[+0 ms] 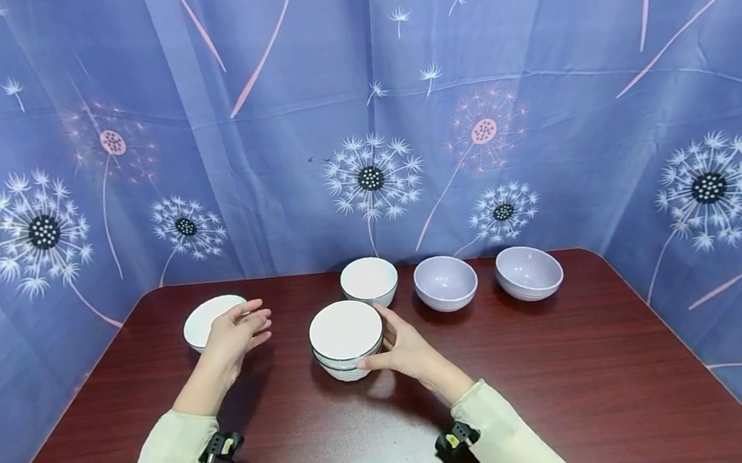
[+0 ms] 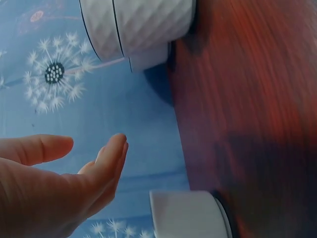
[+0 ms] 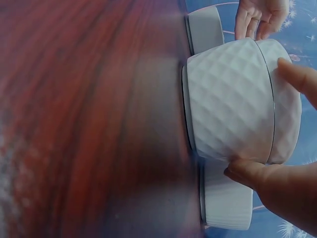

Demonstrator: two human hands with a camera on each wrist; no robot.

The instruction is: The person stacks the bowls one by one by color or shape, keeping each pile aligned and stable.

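Observation:
Two white bowls with dark rims and a diamond-textured outside stand nested as a stack (image 1: 345,334) near the middle of the table. My right hand (image 1: 412,349) grips the stack from its right side, thumb at the front and fingers behind. In the right wrist view, thumb and fingers span the textured bowls (image 3: 230,101). My left hand (image 1: 231,340) is held with loosely extended fingers and nothing in it, overlapping a white bowl (image 1: 209,316) at the far left. The left wrist view shows that hand (image 2: 64,183) apart from the stack (image 2: 148,22).
Behind the stack stands another white bowl (image 1: 369,280). Two pale lavender bowls (image 1: 446,284) (image 1: 528,274) sit farther right along the back edge. The dark red-brown wooden table (image 1: 564,385) is bordered by a blue dandelion-print curtain (image 1: 282,165) at back and sides.

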